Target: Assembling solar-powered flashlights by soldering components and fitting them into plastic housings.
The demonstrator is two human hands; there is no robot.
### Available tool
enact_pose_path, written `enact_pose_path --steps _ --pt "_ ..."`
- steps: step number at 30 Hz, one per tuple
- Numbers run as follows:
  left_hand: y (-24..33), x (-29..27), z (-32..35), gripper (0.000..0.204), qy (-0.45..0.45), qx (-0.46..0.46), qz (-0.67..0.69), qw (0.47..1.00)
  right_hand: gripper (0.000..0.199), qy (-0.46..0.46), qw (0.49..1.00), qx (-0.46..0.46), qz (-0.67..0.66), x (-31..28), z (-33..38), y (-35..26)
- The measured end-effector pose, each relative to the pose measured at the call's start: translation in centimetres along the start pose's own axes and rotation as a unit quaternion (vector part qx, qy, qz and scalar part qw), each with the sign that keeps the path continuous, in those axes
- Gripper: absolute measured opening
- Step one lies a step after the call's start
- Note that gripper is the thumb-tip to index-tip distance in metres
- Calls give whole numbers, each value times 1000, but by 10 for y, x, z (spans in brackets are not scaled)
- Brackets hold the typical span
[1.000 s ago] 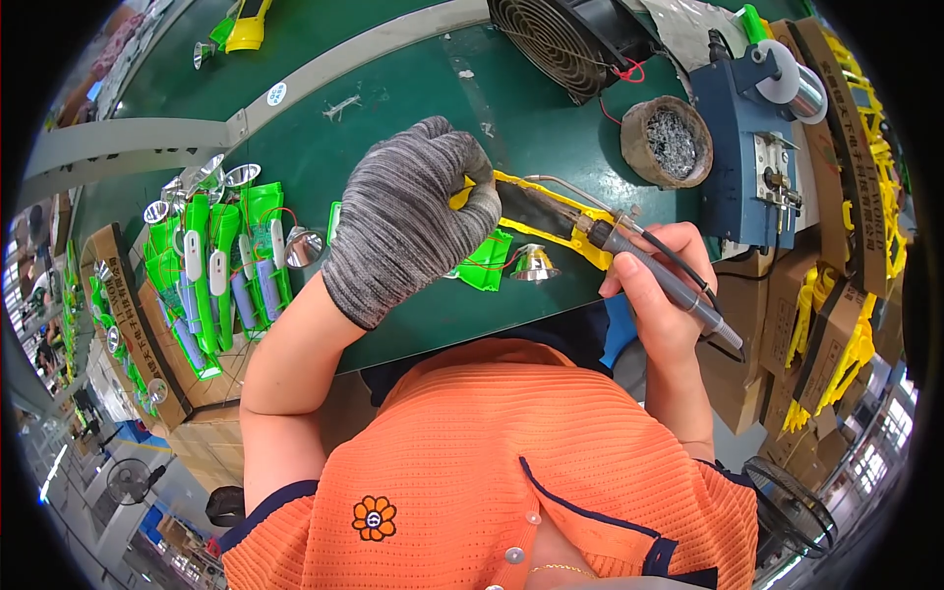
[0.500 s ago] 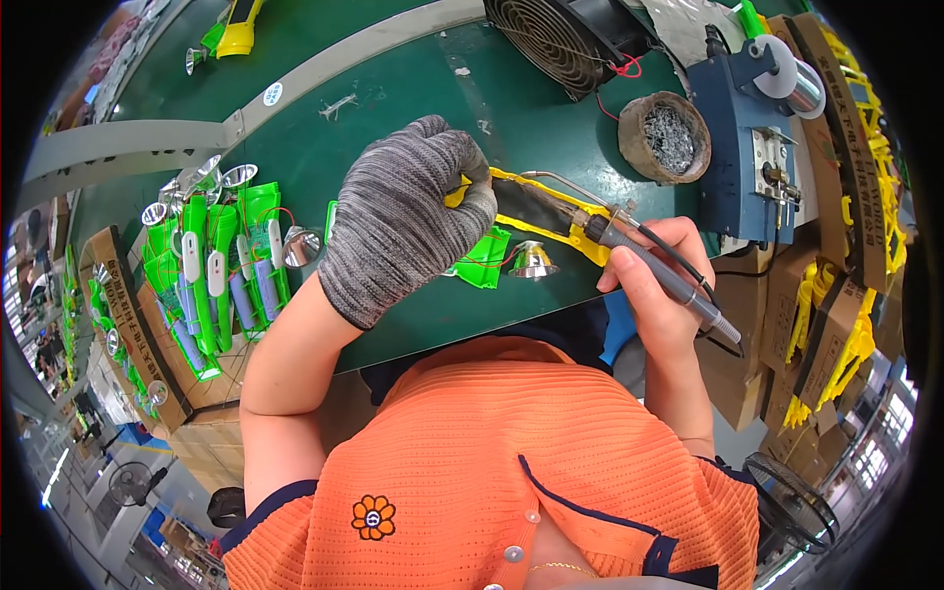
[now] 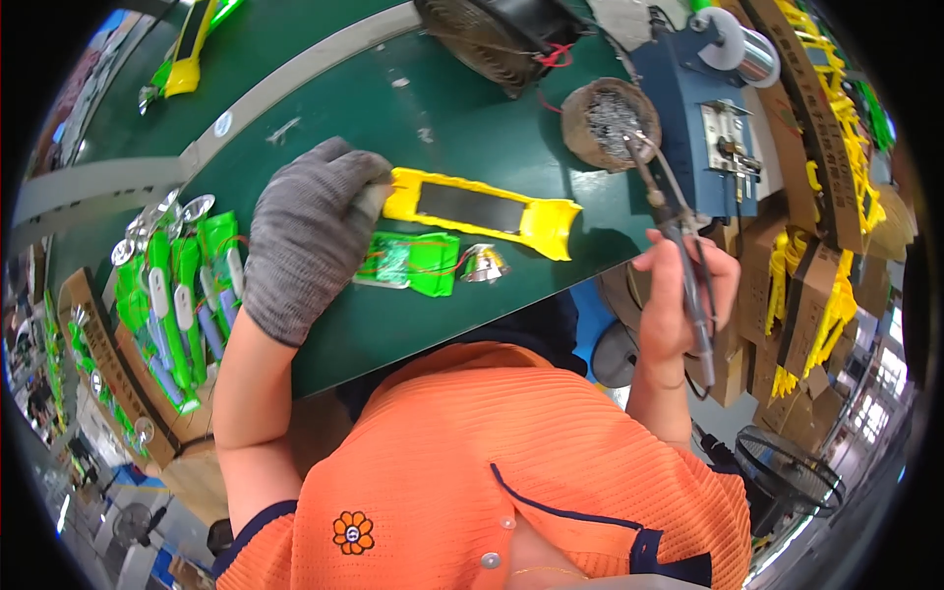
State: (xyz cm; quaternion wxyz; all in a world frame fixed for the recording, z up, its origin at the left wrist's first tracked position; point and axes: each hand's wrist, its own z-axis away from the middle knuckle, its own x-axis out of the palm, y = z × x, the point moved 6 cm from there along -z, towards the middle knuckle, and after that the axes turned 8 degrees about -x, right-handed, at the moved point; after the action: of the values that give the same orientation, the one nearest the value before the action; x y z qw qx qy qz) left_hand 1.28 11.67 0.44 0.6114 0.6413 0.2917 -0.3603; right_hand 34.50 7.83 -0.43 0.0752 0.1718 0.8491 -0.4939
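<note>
My left hand [image 3: 317, 236], in a grey knitted glove, is closed on the left end of a yellow plastic casing [image 3: 551, 224] with a dark rectangular panel set in it. Bare, my right hand [image 3: 685, 295] grips a soldering iron [image 3: 694, 317] with a metal tube along its front. The iron's tip end reaches over the round pot [image 3: 580, 147] of metallic scraps; exact contact there cannot be made out. Just below the casing lies a green housing [image 3: 433, 264] with a circuit board, joined by red wires to a silvery reflector cup [image 3: 484, 263]. The gloved fingertips are partly hidden.
A blue soldering machine [image 3: 678, 128] carrying a solder reel [image 3: 755, 61] stands at the right. A black fan [image 3: 492, 44] is at the back. On the left, a carton [image 3: 118, 369] sits beside bunched green lamp parts [image 3: 182, 295]. Yellow casings [image 3: 836, 334] fill cartons at the right.
The soldering iron has moved from the yellow casing, up and right to the scrap pot. My left hand still holds the casing, now fully uncovered. The whole view has shifted somewhat.
</note>
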Motion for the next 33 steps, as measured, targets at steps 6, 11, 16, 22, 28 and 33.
enact_pose_path --steps 6,11,16,22,28,33 --pt "1 6 -8 12 -32 39 -6 999 23 -116 955 120 -245 37 -6 -1" --pt "2 9 -9 12 -86 27 -43 995 21 -168 921 233 -265 70 0 5" --pt "3 9 -14 12 -103 63 -29 992 18 -190 920 239 -246 77 1 12" --pt "1 18 -21 13 -142 50 -53 987 18 -185 912 254 -264 75 1 18" --pt "1 19 -24 13 -153 25 -39 987 18 -207 916 240 -246 77 -4 15" --pt "3 20 -25 13 -161 4 -44 986 19 -225 911 256 -232 79 -5 13"
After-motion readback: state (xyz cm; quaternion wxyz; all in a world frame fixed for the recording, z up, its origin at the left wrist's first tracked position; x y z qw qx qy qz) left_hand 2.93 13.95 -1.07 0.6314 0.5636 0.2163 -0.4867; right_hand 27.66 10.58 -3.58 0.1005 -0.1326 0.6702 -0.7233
